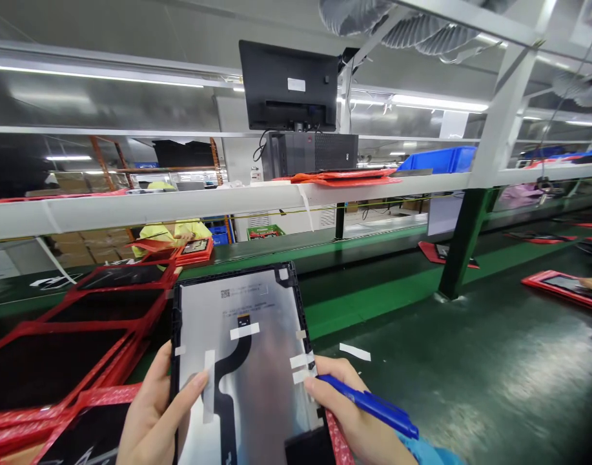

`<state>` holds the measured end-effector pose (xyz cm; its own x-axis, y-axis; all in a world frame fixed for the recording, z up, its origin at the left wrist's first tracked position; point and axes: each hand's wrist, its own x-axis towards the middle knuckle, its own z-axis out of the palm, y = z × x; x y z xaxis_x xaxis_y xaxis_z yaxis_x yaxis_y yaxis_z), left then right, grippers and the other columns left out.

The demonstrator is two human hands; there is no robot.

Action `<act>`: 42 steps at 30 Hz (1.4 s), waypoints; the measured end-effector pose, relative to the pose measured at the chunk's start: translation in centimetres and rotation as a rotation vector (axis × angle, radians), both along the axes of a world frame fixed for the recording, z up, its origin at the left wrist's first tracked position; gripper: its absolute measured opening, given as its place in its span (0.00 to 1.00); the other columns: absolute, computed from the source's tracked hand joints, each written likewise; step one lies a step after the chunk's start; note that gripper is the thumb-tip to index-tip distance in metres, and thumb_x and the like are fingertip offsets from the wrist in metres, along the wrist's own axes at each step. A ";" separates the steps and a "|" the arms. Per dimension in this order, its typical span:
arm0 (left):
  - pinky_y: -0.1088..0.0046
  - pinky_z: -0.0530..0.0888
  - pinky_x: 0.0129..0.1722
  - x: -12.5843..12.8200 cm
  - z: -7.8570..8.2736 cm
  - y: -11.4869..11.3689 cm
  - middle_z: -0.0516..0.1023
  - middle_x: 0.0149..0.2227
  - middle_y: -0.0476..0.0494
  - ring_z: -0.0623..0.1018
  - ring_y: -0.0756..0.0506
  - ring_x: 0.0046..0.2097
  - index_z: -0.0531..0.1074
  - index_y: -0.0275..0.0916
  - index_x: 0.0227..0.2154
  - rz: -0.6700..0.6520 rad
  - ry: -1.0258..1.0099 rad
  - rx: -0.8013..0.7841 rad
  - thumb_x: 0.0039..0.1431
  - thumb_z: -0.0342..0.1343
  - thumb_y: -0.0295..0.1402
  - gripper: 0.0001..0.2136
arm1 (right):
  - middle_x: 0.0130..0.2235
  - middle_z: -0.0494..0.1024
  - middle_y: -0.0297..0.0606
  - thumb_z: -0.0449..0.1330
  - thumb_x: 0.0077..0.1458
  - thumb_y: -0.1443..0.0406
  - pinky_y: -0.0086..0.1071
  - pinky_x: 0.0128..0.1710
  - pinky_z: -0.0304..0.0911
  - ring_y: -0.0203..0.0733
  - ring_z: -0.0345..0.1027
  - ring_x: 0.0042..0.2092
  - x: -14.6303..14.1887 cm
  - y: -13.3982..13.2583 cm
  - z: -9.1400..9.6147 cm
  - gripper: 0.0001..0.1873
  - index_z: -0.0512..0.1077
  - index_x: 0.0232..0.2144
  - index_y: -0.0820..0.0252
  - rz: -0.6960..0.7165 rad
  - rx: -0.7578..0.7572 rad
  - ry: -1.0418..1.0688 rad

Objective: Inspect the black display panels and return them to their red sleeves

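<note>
A tablet screen assembly (266, 381) is held up in front of me, its silvery back facing me, with a black flex cable (225, 407) running down it. Strips of white tape (244, 331) lie across the cable and along the right edge. My left hand (163, 407) grips the left edge, thumb on a long tape strip (209, 387). On the right edge, my right hand (347, 400) has its thumb by two short strips and also carries a blue pen (373, 408) between the fingers. Red bubble wrap (338, 439) shows beneath the assembly's lower right.
Black screens in red bubble-wrap trays (58, 361) are stacked at the left. A loose white strip (355, 352) lies on the green bench (445, 374). A green post (463, 245) and a white shelf rail (228, 203) stand ahead. A co-worker in yellow (172, 232) sits across the bench.
</note>
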<state>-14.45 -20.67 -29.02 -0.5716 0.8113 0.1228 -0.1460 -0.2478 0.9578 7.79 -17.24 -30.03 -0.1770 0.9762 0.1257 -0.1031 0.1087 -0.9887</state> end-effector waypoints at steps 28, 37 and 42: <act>0.58 0.65 0.60 1.4 -0.2 2.3 0.78 0.51 0.39 0.67 0.42 0.61 0.67 0.29 0.55 -0.094 1.801 0.910 0.63 0.40 0.20 0.20 | 0.45 0.81 0.40 0.71 0.41 0.50 0.49 0.53 0.64 0.55 0.69 0.54 -0.3 1.7 -1.8 0.18 0.78 0.33 0.51 0.512 -0.182 0.761; 0.65 0.76 0.50 3.7 -1.5 0.5 0.84 0.38 0.50 0.80 0.45 0.46 0.76 0.47 0.42 -0.154 1.390 1.013 0.63 0.51 0.32 0.10 | 0.45 0.81 0.39 0.74 0.38 0.58 0.44 0.49 0.67 0.52 0.75 0.47 -0.7 1.0 -1.8 0.30 0.72 0.46 0.49 0.488 -0.110 0.690; 0.73 0.78 0.37 4.5 -1.4 -0.9 0.83 0.33 0.52 0.82 0.47 0.35 0.77 0.50 0.35 0.067 0.999 0.760 0.60 0.55 0.32 0.06 | 0.47 0.80 0.41 0.72 0.40 0.55 0.45 0.52 0.64 0.53 0.73 0.50 -0.4 0.8 -2.2 0.37 0.67 0.54 0.49 0.503 -0.039 0.622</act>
